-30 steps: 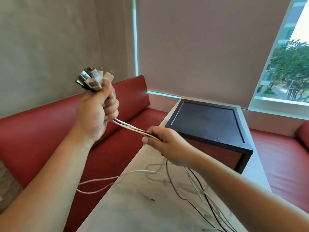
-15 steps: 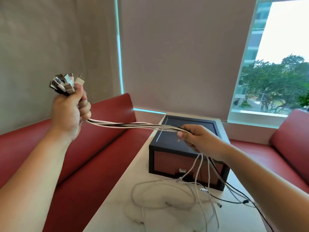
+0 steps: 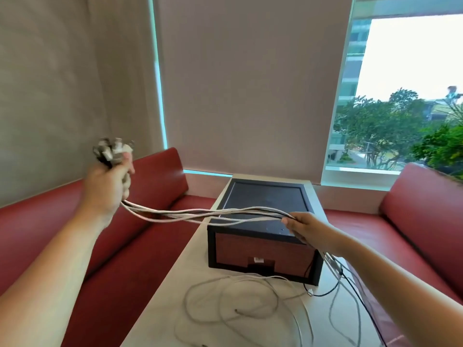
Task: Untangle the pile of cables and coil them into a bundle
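Several white and black cables stretch in a loose strand between my two hands. My left hand is raised at the left, closed around the cables just below a cluster of plug ends that stick out above the fist. My right hand grips the same strand over the front right corner of the black box. Below that hand the cables hang down and lie in slack loops on the pale table.
A black box with reddish-brown sides stands on the table in front of me. Red benches run along the left, back and right. Grey blinds and a window fill the far wall.
My right hand has slid further right along the strand, so the span between my hands is longer. My left hand has dropped a little. The view has tilted up from the table.
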A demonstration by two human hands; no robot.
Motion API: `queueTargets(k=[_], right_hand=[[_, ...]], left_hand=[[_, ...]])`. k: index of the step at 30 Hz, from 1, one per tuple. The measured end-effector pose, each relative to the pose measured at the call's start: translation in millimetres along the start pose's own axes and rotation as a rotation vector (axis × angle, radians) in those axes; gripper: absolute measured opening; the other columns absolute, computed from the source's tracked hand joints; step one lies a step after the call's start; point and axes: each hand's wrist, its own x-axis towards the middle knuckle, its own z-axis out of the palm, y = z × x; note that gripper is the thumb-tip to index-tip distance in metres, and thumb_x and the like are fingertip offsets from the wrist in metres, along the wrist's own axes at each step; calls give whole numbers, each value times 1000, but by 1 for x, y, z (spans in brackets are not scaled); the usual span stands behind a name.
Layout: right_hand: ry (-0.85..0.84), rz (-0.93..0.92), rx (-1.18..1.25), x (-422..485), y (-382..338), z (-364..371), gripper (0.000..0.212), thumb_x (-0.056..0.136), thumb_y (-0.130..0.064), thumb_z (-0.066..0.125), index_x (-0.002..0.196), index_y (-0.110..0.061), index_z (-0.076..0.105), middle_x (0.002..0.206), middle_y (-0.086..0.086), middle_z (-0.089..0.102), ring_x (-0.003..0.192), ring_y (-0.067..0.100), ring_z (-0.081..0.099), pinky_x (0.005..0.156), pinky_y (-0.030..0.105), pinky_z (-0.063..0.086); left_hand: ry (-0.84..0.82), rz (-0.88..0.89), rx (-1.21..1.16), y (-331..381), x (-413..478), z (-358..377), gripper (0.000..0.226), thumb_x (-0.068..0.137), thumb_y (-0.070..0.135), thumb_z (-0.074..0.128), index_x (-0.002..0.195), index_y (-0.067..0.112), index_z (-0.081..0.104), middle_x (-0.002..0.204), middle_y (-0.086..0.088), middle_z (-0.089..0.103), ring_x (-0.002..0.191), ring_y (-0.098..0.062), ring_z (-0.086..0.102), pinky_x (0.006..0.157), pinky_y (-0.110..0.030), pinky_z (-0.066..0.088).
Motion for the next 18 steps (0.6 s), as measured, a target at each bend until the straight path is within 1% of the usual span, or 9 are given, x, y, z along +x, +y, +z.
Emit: queueTargets(k=[2, 5, 7, 8, 10, 12, 14, 16, 18], right_hand=[[-22, 3, -109, 0, -12, -2, 33, 98, -39, 48, 71, -18, 48, 59, -4, 43, 49, 8, 36, 49, 22, 29], [-78, -62, -308, -6, -42, 2, 35, 98, -42, 47, 70, -21, 48, 60, -6, 45, 53, 10, 39, 54, 25, 32], [-103, -129, -333, -12, -64, 7, 35, 97, -44, 47, 70, -22, 48, 61, -7, 45, 54, 8, 40, 54, 23, 31], [-108, -157, -339, -13, -74, 9, 35, 97, -45, 47, 70, -23, 47, 61, -8, 45, 54, 8, 40, 54, 23, 31], [-101, -200, -359, -15, -89, 10, 33, 98, -43, 46, 71, -25, 47, 64, -8, 47, 56, 8, 41, 55, 23, 32], [-90, -208, -381, -14, -94, 10, 29, 99, -41, 46, 77, -24, 52, 69, -6, 51, 60, 9, 44, 58, 23, 35], [-101, -208, -393, -15, -93, 11, 27, 98, -41, 47, 89, -18, 58, 72, -5, 53, 62, 9, 46, 60, 23, 36], [-125, -213, -414, -16, -91, 12, 26, 97, -42, 48, 83, -21, 55, 70, -5, 51, 60, 9, 44, 59, 23, 36], [-137, -221, -449, -18, -89, 12, 30, 97, -43, 48, 73, -25, 48, 67, -5, 48, 59, 9, 42, 58, 24, 35]], left_hand=[[-86, 68, 208, -4, -9, 19, 39, 95, 23, 62, 56, 29, 65, 39, 18, 44, 38, 7, 38, 48, -19, 30], [-307, 170, 395, -4, -36, 59, 22, 80, 19, 78, 72, 39, 74, 70, 31, 67, 69, 19, 56, 75, -16, 45], [-481, 172, 418, -7, -57, 84, 16, 79, 17, 80, 85, 30, 74, 83, 17, 73, 76, 11, 60, 75, -16, 46], [-561, 156, 440, -9, -65, 94, 15, 80, 21, 79, 93, 26, 74, 89, 8, 74, 79, 4, 62, 76, -22, 48], [-736, 78, 435, -6, -78, 110, 27, 81, 35, 77, 103, 21, 73, 96, 1, 75, 88, -4, 66, 82, -29, 51], [-837, -101, 271, -1, -86, 119, 16, 89, 37, 65, 93, 22, 69, 74, 10, 73, 70, 3, 66, 64, -14, 49], [-809, -302, 161, 3, -87, 120, 23, 96, 35, 52, 79, 20, 58, 49, 12, 52, 37, 0, 41, 39, -10, 30], [-796, -411, 141, 0, -82, 116, 27, 97, 39, 49, 85, 17, 58, 61, 6, 57, 40, -4, 20, 36, -15, 16], [-818, -439, 160, -3, -76, 109, 25, 100, 29, 50, 97, 7, 61, 71, 5, 68, 42, -4, 19, 36, -15, 16]])
